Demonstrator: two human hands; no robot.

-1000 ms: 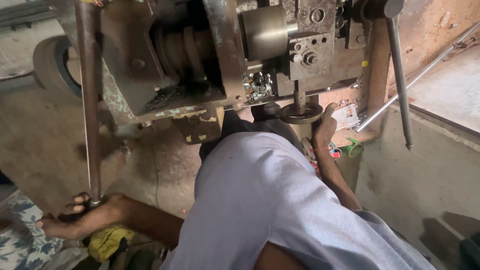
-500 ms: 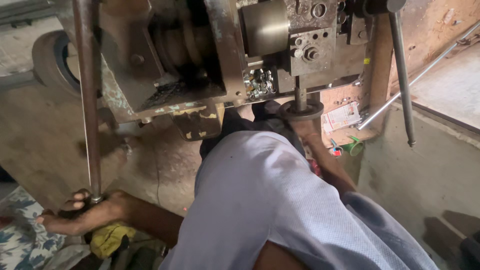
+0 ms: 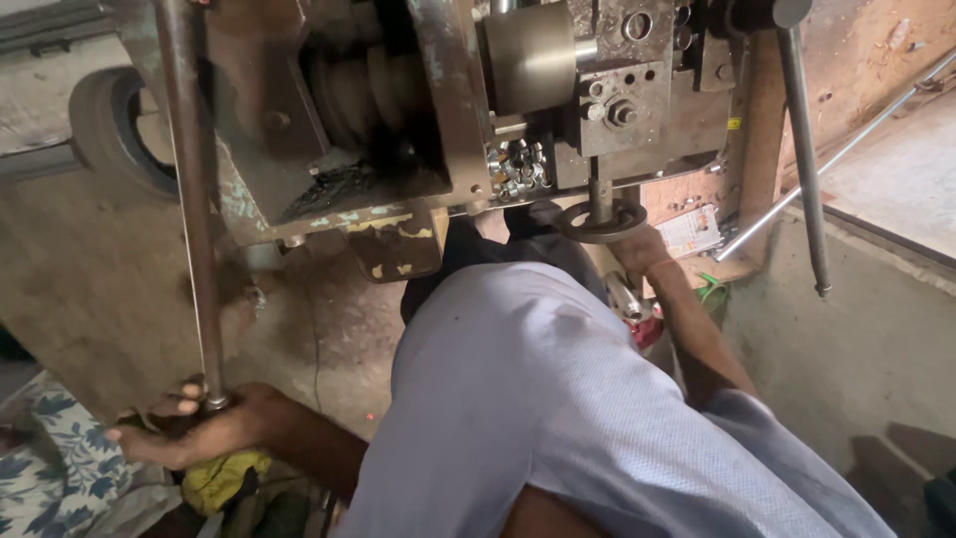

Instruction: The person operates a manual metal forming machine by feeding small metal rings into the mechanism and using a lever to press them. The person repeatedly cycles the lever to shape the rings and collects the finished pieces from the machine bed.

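My left hand [image 3: 194, 430] is closed around the lower end of a long steel lever rod [image 3: 189, 199] that rises to the top left of a worn metal machine [image 3: 398, 110]. My right hand [image 3: 642, 249] reaches under the machine and holds the rim of a small dark handwheel [image 3: 597, 227] on a vertical shaft; its fingertips are hidden behind the wheel. My light blue shirt [image 3: 538, 399] fills the lower middle. A shiny cylinder [image 3: 533, 55] sticks out of the machine's front.
A second long rod [image 3: 802, 149] hangs down at the right, with a thin pipe [image 3: 836, 159] leaning beside it. A tyre [image 3: 115, 130] stands at the back left. Floral cloth [image 3: 50, 468] and a yellow rag [image 3: 224, 478] lie by my left hand. Concrete floor [image 3: 856, 349] lies to the right.
My left hand stays on the lever's end. My right hand remains at the handwheel, shifting slightly. The view has drifted a little.
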